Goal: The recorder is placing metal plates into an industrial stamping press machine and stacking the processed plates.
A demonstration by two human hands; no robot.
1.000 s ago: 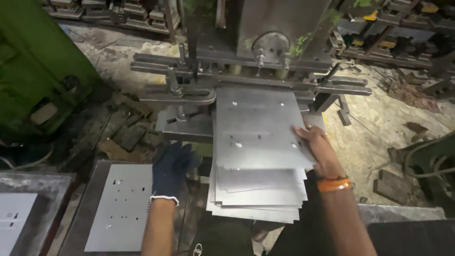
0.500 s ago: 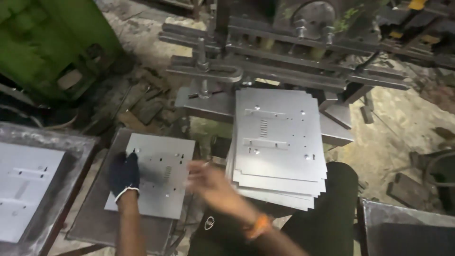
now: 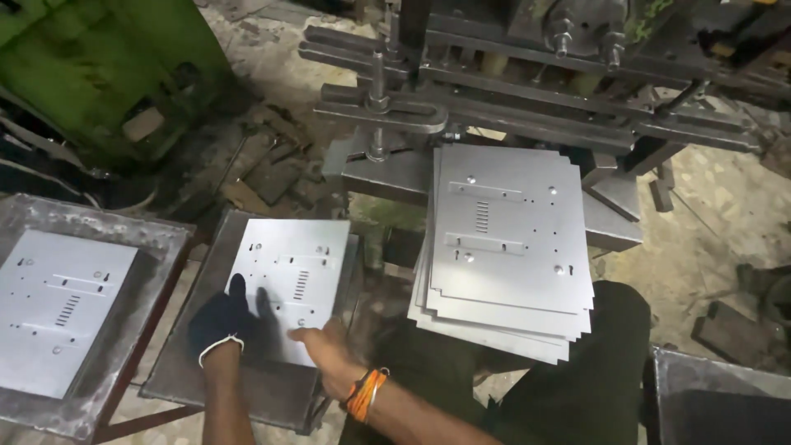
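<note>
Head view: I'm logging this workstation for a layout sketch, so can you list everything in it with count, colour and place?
Punched metal sheet: one, silver, on the middle tray, under both hands.
Stack of punched sheets: one pile, exact count unclear, silver, on the person's lap, its far edge on the press bed.
Single sheet: one, silver, in the left tray.
Trays: two in full view, grey metal, lower left; the corner of another at lower right.
Press machine: one, dark steel, top centre.
Green machine: one, top left.
Scrap pieces: several, dark, on the floor between the machines.
Wristband: one, orange, on the right wrist.
Left hand: dark glove, on the sheet's near edge.
Right hand: bare, on the sheet's near edge.
</note>
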